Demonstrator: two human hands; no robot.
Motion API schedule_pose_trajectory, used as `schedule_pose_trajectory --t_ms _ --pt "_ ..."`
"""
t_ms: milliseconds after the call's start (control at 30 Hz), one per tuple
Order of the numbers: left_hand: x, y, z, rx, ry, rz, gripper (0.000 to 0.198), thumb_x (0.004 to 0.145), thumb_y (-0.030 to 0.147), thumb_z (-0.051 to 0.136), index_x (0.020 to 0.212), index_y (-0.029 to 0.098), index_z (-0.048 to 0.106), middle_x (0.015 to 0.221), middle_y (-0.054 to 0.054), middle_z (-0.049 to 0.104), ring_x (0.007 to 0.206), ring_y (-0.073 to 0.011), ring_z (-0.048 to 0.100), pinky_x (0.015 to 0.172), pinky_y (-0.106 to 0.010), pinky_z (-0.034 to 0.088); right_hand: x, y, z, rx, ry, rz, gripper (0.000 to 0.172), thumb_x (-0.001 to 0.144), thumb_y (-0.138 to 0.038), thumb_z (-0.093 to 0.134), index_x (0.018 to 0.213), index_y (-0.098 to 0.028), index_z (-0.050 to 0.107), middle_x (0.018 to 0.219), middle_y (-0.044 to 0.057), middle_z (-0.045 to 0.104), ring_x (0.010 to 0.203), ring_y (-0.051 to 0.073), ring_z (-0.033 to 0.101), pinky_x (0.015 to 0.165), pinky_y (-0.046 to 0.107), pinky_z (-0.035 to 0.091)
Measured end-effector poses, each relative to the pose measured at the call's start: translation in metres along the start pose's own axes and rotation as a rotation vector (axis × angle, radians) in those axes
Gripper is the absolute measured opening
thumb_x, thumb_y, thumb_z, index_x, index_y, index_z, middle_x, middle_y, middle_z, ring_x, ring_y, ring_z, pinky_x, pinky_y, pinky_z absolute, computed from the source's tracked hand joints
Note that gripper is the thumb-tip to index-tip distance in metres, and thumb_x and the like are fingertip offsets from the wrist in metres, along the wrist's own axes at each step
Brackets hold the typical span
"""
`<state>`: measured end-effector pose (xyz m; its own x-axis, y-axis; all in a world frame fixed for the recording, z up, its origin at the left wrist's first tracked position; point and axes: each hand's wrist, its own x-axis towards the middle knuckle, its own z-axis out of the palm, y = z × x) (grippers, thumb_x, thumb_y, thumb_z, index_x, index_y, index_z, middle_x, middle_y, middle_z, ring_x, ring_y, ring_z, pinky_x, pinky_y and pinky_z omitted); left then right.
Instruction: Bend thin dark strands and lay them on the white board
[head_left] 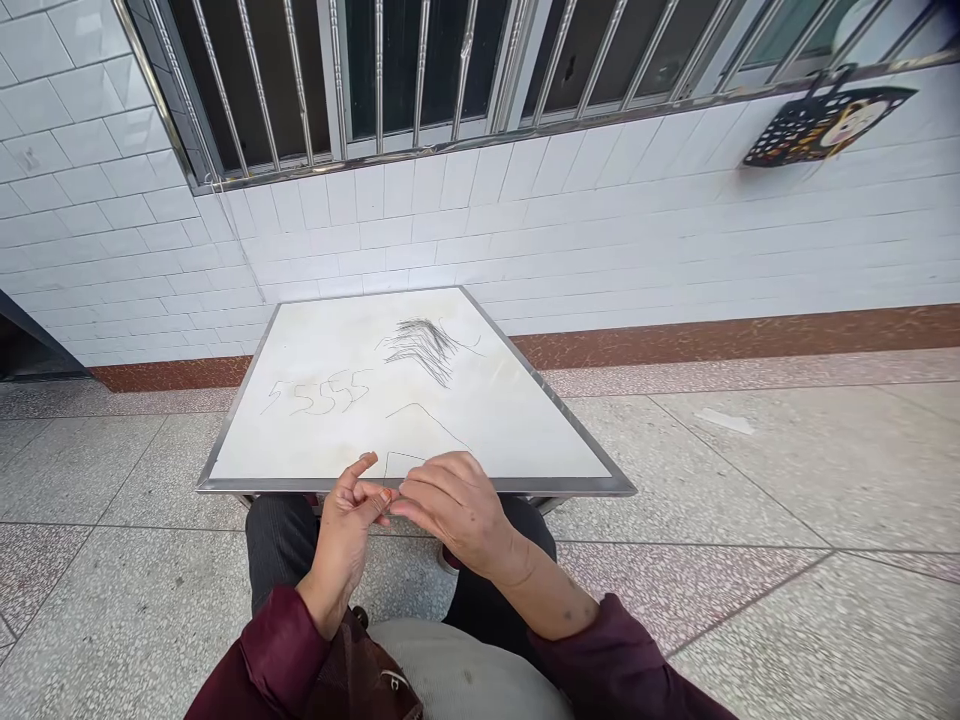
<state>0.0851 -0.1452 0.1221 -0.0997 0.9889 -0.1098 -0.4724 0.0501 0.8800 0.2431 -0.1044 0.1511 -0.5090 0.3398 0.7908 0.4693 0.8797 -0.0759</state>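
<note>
A tiled wall (637, 250) stands well beyond a seated person's L. hand (349, 525) and R. hand (461, 510). Next down in size, a white table (330, 340) reaches away from them, its pale top handy b/c dark items show up. Fingertips of both hands meet, or nearly so, by the near edge, prob. for fine control; can't tell if either pinches anything, as whatever's there is too thin to see. Past the R. hand: a loose heap of dark strands (424, 345). Past the L. hand: a row of curved strands (326, 398), likely spaced to stay separate. Smallest, a bent strand (415, 404) nr. the fingertips.
</note>
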Motion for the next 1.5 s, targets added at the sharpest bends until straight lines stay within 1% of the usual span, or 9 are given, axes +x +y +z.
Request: schedule_pose_trajectory --t_ms 67,133,233,433,567,767,1100,1333,1500 --pt "-0.001 -0.001 0.0 -0.063 -0.005 0.007 0.058 0.071 0.023 0.079 0.124 0.014 0.057 0.068 0.003 0.066 0.063 -0.0086 0.057 0.069 -0.022 0.045 -0.004 -0.001 0.004 0.057 -0.147 0.055 0.016 0.091 -0.034 0.061 0.085 -0.019 0.062 0.076 0.003 0.065 0.074 0.017 0.056 0.069 0.032 0.044" --pt "-0.002 -0.001 0.0 -0.098 -0.011 -0.013 0.057 0.072 0.022 0.079 0.124 0.015 0.058 0.068 0.003 0.065 0.062 -0.0073 0.055 0.072 -0.023 0.043 -0.009 0.0 0.009 0.149 -0.237 0.114 0.017 0.096 -0.029 0.053 0.085 -0.019 0.062 0.073 0.003 0.061 0.071 0.016 0.055 0.064 0.029 0.045" --pt "-0.002 0.001 0.0 -0.124 -0.004 -0.051 0.057 0.071 0.02 0.079 0.124 0.015 0.059 0.068 0.004 0.064 0.059 -0.0062 0.052 0.069 -0.022 0.041 -0.014 0.003 0.013 0.3 -0.251 0.169 0.019 0.099 -0.023 0.046 0.091 -0.02 0.063 0.076 0.003 0.061 0.072 0.014 0.056 0.063 0.025 0.047" --pt "0.003 0.005 -0.001 -0.182 -0.021 -0.057 0.06 0.07 0.019 0.08 0.126 0.016 0.058 0.071 0.004 0.062 0.057 -0.006 0.051 0.064 -0.022 0.04 -0.02 0.011 0.015 0.428 -0.242 0.231 0.016 0.098 -0.03 0.049 0.102 -0.021 0.062 0.081 0.002 0.065 0.073 0.013 0.06 0.065 0.024 0.05" --pt "0.005 0.006 0.001 -0.178 -0.031 -0.043 0.062 0.069 0.019 0.081 0.127 0.017 0.057 0.074 0.003 0.063 0.059 -0.0061 0.051 0.063 -0.021 0.041 -0.021 0.01 0.014 0.371 -0.263 0.213 0.016 0.098 -0.03 0.049 0.093 -0.021 0.062 0.079 0.002 0.064 0.072 0.013 0.06 0.065 0.024 0.048" --pt "0.004 0.007 0.001 -0.179 -0.04 -0.009 0.062 0.071 0.019 0.08 0.128 0.017 0.055 0.075 0.003 0.063 0.063 -0.007 0.054 0.067 -0.021 0.043 -0.017 0.002 0.015 0.233 -0.299 0.156 0.015 0.098 -0.023 0.046 0.096 -0.02 0.06 0.08 0.003 0.063 0.075 0.016 0.057 0.068 0.028 0.048" --pt "0.005 0.005 0.003 -0.142 0.052 0.122 0.057 0.07 0.02 0.08 0.122 0.018 0.057 0.073 0.003 0.064 0.064 -0.0082 0.055 0.068 -0.022 0.044 -0.021 -0.01 0.029 0.166 -0.216 0.221 0.02 0.097 -0.012 0.042 0.095 -0.019 0.06 0.078 0.002 0.064 0.071 0.016 0.055 0.066 0.028 0.047" --pt "0.005 0.003 0.008 -0.099 0.084 0.168 0.054 0.072 0.021 0.078 0.121 0.017 0.056 0.071 0.003 0.064 0.065 -0.009 0.055 0.071 -0.023 0.045 -0.026 -0.014 0.034 0.156 -0.176 0.348 0.023 0.099 -0.017 0.038 0.094 -0.02 0.061 0.077 0.003 0.066 0.071 0.016 0.06 0.064 0.027 0.046" --pt "0.008 -0.002 0.003 0.018 0.059 0.191 0.05 0.076 0.022 0.074 0.122 0.019 0.054 0.073 0.002 0.064 0.066 -0.0098 0.056 0.072 -0.025 0.046 -0.029 -0.017 0.04 0.074 -0.253 0.431 0.02 0.098 -0.02 0.04 0.09 -0.019 0.058 0.07 0.0 0.065 0.063 0.013 0.062 0.057 0.024 0.04"
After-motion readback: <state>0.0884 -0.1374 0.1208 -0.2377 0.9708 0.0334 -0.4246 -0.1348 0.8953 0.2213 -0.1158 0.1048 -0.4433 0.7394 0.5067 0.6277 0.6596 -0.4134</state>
